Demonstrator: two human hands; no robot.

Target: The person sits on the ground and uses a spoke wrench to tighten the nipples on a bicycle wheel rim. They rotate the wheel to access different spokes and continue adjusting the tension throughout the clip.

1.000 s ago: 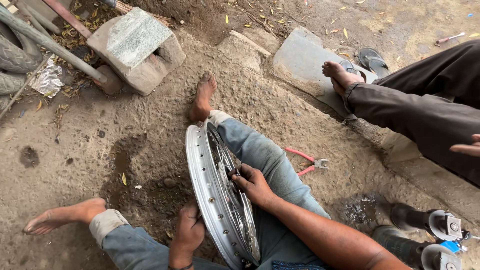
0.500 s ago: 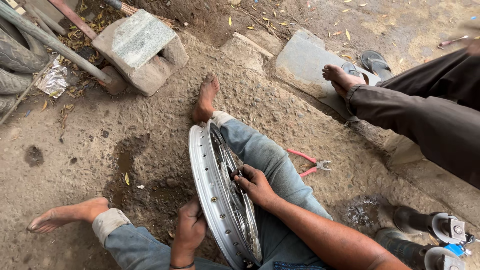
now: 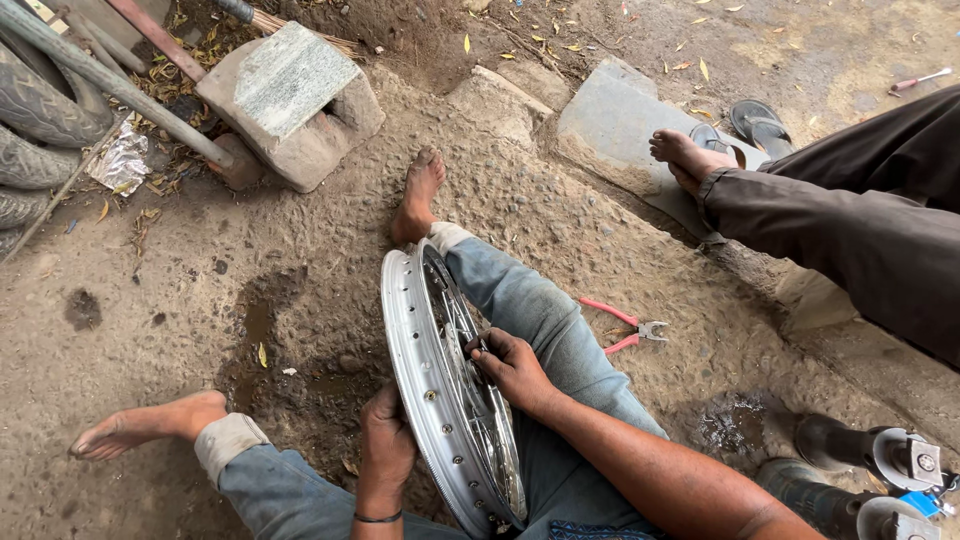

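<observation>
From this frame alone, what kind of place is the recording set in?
Probably an outdoor, roadside-style wheel repair spot on bare ground. The left hand steadies a spoked metal wheel rim while the right hand works at its spokes; worn tyres lie nearby, and red-handled pliers rest in the dirt.

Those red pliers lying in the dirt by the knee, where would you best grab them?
By the red handles, coming from above. The pliers lie flat on the ground with the metal jaws pointing away from the leg, and the two handles spread slightly toward it, so the right hand could close round both.
</observation>
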